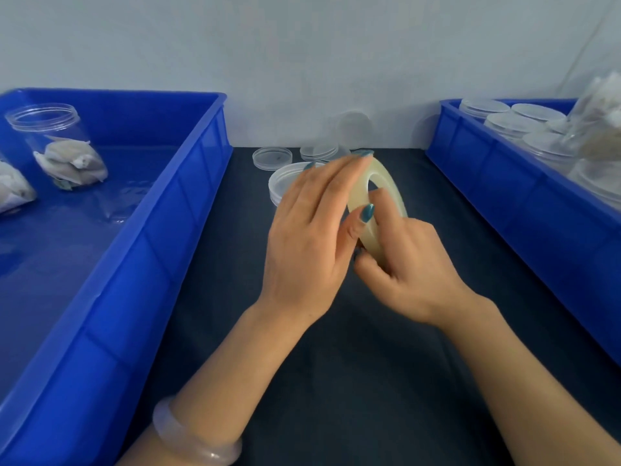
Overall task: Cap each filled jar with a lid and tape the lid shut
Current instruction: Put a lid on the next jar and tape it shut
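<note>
A: We note the tape roll (379, 183) on edge above the dark table (336, 364), between both hands.
B: Grip?
A: The left hand (309, 230) pinches its upper rim, thumb against long fingers; the right hand (406, 264) curls round its lower rim. We see a lidded jar (280, 183) just behind them.

Single head-worn wide view, facing forward and down, close above table (353, 381), edges seemingly bowed
</note>
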{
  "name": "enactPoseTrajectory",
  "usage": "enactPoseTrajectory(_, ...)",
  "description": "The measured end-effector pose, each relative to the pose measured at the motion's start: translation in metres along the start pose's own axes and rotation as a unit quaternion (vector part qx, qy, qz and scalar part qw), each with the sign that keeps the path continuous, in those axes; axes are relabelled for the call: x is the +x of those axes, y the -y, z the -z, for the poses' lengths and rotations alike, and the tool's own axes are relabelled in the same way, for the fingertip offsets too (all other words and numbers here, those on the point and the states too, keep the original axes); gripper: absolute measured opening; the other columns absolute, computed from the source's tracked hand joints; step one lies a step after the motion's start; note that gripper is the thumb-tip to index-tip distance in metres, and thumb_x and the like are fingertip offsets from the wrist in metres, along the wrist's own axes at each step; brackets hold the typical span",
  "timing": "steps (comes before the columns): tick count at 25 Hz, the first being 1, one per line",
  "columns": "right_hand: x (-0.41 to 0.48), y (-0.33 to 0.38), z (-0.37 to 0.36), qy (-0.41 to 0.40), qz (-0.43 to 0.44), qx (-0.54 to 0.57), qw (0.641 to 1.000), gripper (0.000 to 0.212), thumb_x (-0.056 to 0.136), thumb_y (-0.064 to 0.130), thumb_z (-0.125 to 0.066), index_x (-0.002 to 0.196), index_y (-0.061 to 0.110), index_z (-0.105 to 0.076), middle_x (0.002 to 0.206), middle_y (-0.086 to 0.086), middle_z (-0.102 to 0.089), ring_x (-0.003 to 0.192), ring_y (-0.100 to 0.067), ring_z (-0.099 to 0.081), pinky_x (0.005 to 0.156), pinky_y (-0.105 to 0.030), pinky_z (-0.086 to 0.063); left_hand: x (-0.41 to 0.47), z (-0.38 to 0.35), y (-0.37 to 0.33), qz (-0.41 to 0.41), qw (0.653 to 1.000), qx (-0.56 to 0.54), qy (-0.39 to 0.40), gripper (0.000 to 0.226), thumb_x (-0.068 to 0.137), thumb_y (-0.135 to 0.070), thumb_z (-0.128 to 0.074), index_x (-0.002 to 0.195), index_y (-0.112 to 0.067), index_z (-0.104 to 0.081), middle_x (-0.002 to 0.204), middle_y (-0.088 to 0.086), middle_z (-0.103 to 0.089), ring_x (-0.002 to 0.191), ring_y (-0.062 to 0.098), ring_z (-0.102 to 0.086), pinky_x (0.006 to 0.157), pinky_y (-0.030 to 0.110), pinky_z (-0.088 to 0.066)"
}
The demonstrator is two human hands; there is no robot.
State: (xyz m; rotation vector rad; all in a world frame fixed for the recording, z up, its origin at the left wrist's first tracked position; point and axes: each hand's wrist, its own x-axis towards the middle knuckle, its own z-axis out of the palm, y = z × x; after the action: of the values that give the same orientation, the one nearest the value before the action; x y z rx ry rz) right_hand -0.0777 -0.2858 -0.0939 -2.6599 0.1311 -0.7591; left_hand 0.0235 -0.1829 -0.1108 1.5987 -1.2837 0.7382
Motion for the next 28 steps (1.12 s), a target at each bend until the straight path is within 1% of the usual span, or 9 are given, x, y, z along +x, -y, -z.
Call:
enactPoseTrajectory(4,-0.001,0.001,-0.002,-0.012,0.025,-0.033,0.999,0.031,0.081,0.038,-0.036,0.091,0.009,-0.042,0.051,0.005,-0.043,0.041,-0.014,-0.038,0.041,-0.035,-0.032,0.003,0.005,-0.003,0.032,0.996,-0.037,-0.071,0.023,0.096,-0.003,-0.061,0.117,-0.007,-0.071,0.110,0.008,-0.066,0.102,0.014,-0.062,0.090,0.028,-0.053)
enactPoseTrajectory(7,-0.002,-0.001,-0.004,-0.006,0.013,-0.026,1.000,0.034,0.084,0.041,-0.033,0.091,0.009,-0.042,0.052,0.002,-0.044,0.043,-0.017,-0.039,0.043,-0.038,-0.034,0.005,0.009,0.000,0.055,0.993,-0.042,-0.092,0.021,0.091,-0.001,-0.070,0.109,-0.009,-0.074,0.094,0.007,-0.067,0.089,0.011,-0.061,0.082,0.019,-0.051)
enactPoseTrajectory(11,-0.001,-0.002,-0.004,0.006,0.022,-0.034,0.999,0.032,0.087,0.043,-0.032,0.093,0.013,-0.042,0.053,0.006,-0.041,0.043,-0.016,-0.040,0.042,-0.036,-0.033,0.008,0.012,0.001,0.105,0.987,-0.096,-0.069,0.016,0.091,-0.004,-0.070,0.106,-0.009,-0.072,0.097,-0.005,-0.068,0.091,0.009,-0.064,0.084,0.028,-0.053)
enactPoseTrajectory(15,-0.001,-0.005,-0.004,0.003,0.035,-0.079,0.996,0.034,0.090,0.043,-0.033,0.098,0.011,-0.044,0.051,0.011,-0.037,0.041,-0.010,-0.036,0.041,-0.032,-0.030,0.008,0.014,0.001,0.143,0.983,-0.109,-0.024,0.013,0.096,-0.008,-0.063,0.108,-0.013,-0.068,0.102,-0.009,-0.067,0.093,0.013,-0.063,0.080,0.037,-0.054)
enactPoseTrajectory(19,0.001,-0.015,0.001,-0.028,-0.027,-0.048,0.998,0.034,0.092,0.047,-0.029,0.102,0.017,-0.041,0.062,0.002,-0.059,0.051,-0.018,-0.052,0.052,-0.043,-0.044,0.008,0.014,-0.006,0.118,0.988,-0.095,-0.012,0.008,0.096,-0.008,-0.063,0.101,-0.013,-0.066,0.096,-0.019,-0.061,0.078,-0.002,-0.056,0.068,0.020,-0.043)
enactPoseTrajectory(21,0.001,-0.018,0.001,-0.048,-0.044,-0.037,0.997,0.030,0.096,0.046,-0.034,0.102,0.018,-0.042,0.065,0.000,-0.062,0.054,-0.022,-0.055,0.055,-0.046,-0.046,0.009,0.014,-0.008,0.111,0.988,-0.103,-0.016,0.007,0.096,-0.007,-0.062,0.101,-0.011,-0.066,0.096,-0.016,-0.062,0.075,0.000,-0.055,0.065,0.020,-0.042)
enactPoseTrajectory(24,0.001,-0.015,-0.001,-0.039,-0.021,-0.037,0.998,0.034,0.097,0.051,-0.034,0.098,0.018,-0.043,0.061,0.000,-0.059,0.052,-0.022,-0.053,0.052,-0.047,-0.045,0.009,0.017,-0.006,0.108,0.985,-0.129,-0.028,0.017,0.100,-0.021,-0.054,0.108,-0.010,-0.064,0.103,-0.002,-0.063,0.082,0.016,-0.057,0.072,0.032,-0.049)
enactPoseTrajectory(26,0.000,-0.013,-0.003,-0.053,0.012,-0.064,0.996,0.033,0.097,0.050,-0.035,0.097,0.018,-0.044,0.054,0.006,-0.050,0.044,-0.018,-0.046,0.045,-0.043,-0.041,0.009,0.017,-0.006,0.123,0.986,-0.114,-0.024,0.028,0.095,-0.034,-0.061,0.112,-0.012,-0.063,0.105,0.001,-0.060,0.082,0.016,-0.054,0.075,0.027,-0.048)
enactPoseTrajectory(28,0.000,-0.012,-0.003,-0.073,0.027,-0.090,0.993,0.041,0.098,0.048,-0.037,0.101,0.011,-0.052,0.051,0.011,-0.042,0.039,-0.014,-0.040,0.040,-0.035,-0.036,0.009,0.015,-0.004,0.134,0.988,-0.079,-0.015,0.025,0.092,-0.031,-0.069,0.111,-0.014,-0.066,0.104,0.001,-0.061,0.083,0.011,-0.054,0.075,0.024,-0.049)
